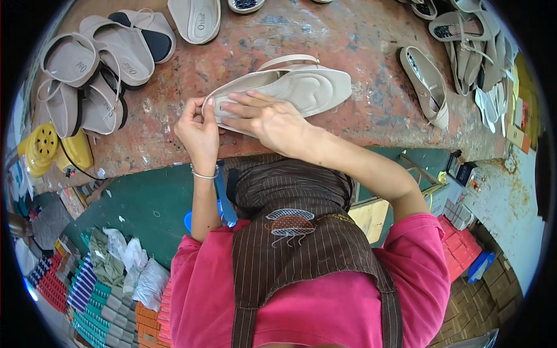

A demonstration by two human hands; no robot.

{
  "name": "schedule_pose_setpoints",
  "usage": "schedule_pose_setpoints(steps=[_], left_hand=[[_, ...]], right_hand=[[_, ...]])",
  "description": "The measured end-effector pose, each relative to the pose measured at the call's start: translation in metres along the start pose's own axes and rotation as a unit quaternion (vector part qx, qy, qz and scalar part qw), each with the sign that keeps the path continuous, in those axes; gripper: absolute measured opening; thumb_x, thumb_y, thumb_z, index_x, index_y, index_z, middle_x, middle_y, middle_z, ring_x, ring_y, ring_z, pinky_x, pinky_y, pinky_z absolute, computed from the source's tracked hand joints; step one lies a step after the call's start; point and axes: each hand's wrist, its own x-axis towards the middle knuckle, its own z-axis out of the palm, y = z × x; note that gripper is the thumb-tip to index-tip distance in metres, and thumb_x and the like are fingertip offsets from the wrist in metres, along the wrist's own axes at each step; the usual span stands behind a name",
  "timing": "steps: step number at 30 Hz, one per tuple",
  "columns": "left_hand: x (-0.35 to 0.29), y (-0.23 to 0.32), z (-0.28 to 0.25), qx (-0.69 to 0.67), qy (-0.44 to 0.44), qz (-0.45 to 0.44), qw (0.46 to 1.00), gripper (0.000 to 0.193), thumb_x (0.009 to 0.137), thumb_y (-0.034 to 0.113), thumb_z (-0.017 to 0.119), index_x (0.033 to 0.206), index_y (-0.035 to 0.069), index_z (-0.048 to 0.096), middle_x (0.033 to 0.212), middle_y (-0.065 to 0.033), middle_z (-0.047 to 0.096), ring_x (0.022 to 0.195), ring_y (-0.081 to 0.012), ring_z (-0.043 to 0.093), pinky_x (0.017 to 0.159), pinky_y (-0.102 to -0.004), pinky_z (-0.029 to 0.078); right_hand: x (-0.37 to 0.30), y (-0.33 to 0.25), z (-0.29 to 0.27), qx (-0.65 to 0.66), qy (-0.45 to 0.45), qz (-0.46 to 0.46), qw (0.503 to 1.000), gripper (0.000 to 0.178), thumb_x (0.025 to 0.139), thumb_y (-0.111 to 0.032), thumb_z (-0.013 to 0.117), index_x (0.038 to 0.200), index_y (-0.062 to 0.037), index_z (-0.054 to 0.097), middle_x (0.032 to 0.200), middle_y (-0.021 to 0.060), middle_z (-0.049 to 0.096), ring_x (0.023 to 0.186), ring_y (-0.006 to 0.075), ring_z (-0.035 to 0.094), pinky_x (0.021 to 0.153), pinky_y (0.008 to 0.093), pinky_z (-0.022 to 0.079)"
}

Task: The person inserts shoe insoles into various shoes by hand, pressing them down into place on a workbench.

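Bench (168, 136), reddish, paint-worn, its far edge out of view. Sandals (122, 49), grey-beige, grouped at the left, some partly covered by others. Heap of shoes (490, 64), right, overlapping too closely to count. Cream shoe (325, 87), one, lying on the bench before the person, toe to the right, strap standing up, heel part largely covered by the hands. Right hand (270, 119), fingers slightly spread over the insole (palm hidden). Left hand (198, 124), fingers pinching the heel rim against the thumb, some tips unseen behind it. Bracelet (204, 176), thin, pale, left wrist.
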Motion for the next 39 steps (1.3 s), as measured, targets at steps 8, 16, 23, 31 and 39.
schedule_pose_setpoints(steps=[8,16,23,31,39], left_hand=[[-0.011,0.016,-0.008,0.067,-0.044,0.011,0.997,0.014,0.099,0.009,0.063,0.090,-0.001,0.061,0.067,-0.0058,0.065,0.051,-0.0113,0.065,0.041,-0.0280,0.049],[-0.098,0.037,0.038,0.241,-0.143,0.236,0.931,0.023,0.082,0.016,0.078,0.072,0.006,0.061,0.061,-0.0094,0.060,0.052,-0.0255,0.059,0.051,-0.0364,0.046],[-0.128,0.033,0.059,0.297,-0.297,0.337,0.843,0.059,0.077,0.015,0.076,0.131,-0.002,0.061,0.134,-0.0235,0.057,0.135,-0.0419,0.045,0.113,-0.0573,0.034],[-0.128,0.020,0.067,0.340,-0.267,0.348,0.832,0.049,0.085,0.014,0.071,0.131,-0.001,0.061,0.136,-0.0191,0.058,0.135,-0.0375,0.046,0.114,-0.0590,0.031],[-0.127,0.021,0.069,0.307,-0.261,0.339,0.850,0.040,0.089,0.011,0.057,0.126,-0.005,0.063,0.132,-0.0205,0.060,0.139,-0.0352,0.043,0.116,-0.0592,0.030]], right_hand=[[-0.022,0.001,-0.020,-0.080,0.000,0.161,0.984,0.029,0.081,-0.014,0.064,0.105,-0.0074,0.078,0.117,0.0168,0.072,0.123,0.0247,0.064,0.123,0.0532,0.022],[-0.010,0.051,-0.075,0.246,0.306,0.283,0.875,0.030,0.081,-0.012,0.072,0.109,-0.0022,0.071,0.096,0.0171,0.069,0.086,0.0347,0.071,0.091,0.0434,0.054],[-0.064,-0.037,-0.032,-0.031,0.146,0.235,0.960,0.026,0.080,0.000,0.061,0.105,0.0037,0.057,0.127,0.0277,0.059,0.124,0.0459,0.057,0.112,0.0495,0.044],[-0.012,0.002,-0.029,-0.129,0.088,0.313,0.937,0.042,0.085,-0.004,0.055,0.123,0.0141,0.055,0.126,0.0322,0.058,0.126,0.0421,0.055,0.108,0.0458,0.043],[0.003,0.010,-0.045,0.106,0.004,0.397,0.912,0.059,0.080,0.006,0.051,0.136,0.0237,0.039,0.140,0.0457,0.041,0.135,0.0583,0.040,0.114,0.0570,0.035]])
